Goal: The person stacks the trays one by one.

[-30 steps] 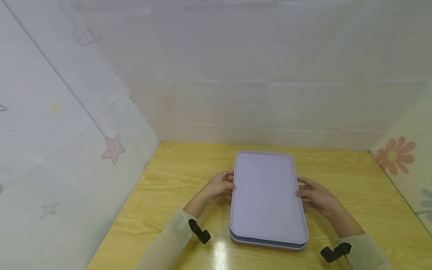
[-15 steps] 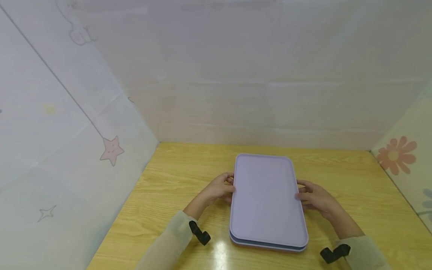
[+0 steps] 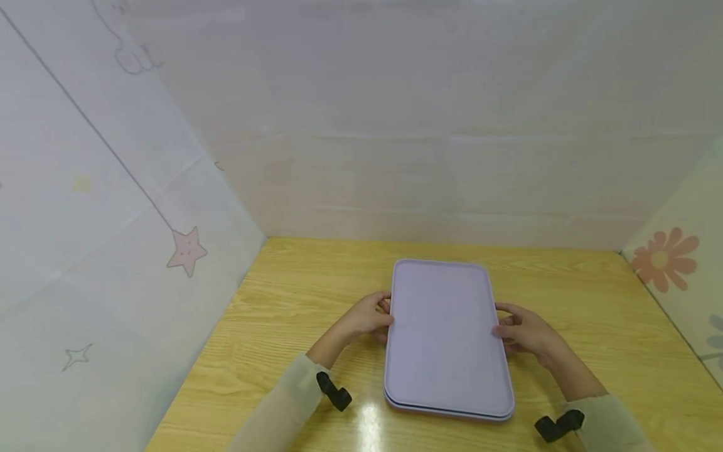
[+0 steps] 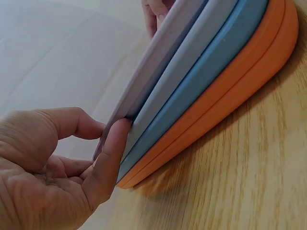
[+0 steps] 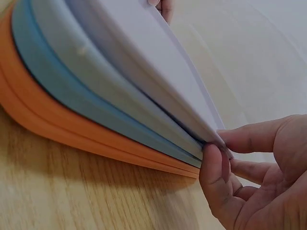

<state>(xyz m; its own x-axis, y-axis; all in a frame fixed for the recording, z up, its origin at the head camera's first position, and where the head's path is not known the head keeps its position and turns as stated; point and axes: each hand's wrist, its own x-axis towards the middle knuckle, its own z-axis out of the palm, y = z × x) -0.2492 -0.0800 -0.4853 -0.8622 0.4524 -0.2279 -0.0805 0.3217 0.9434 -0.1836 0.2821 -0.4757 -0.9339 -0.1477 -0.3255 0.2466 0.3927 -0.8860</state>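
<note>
A lavender rectangular tray (image 3: 449, 339) lies over a stack of trays, its near edge almost flush with those beneath. My left hand (image 3: 366, 316) pinches its left rim, thumb on top and fingers below. On the opposite side, my right hand (image 3: 526, 331) pinches the right rim the same way. In the left wrist view, a grey tray (image 4: 178, 67), a blue tray (image 4: 211, 62) and orange trays (image 4: 216, 108) sit under the lavender one. A narrow dark gap shows between lavender and grey near the fingertips in the right wrist view.
The stack rests on a wood-grain table (image 3: 294, 276). A pale back wall covering (image 3: 395, 176) rises behind it, with a left wall covering (image 3: 130, 276) bearing a pink star. On the right is a wall with a red flower (image 3: 665, 258). Black wrist mounts (image 3: 334, 392) sit on both sleeves.
Both hands have lowered the lavender tray slightly toward the stack. The gap at its near edge has narrowed, and less of the trays below shows there. Both grips stay the same.
</note>
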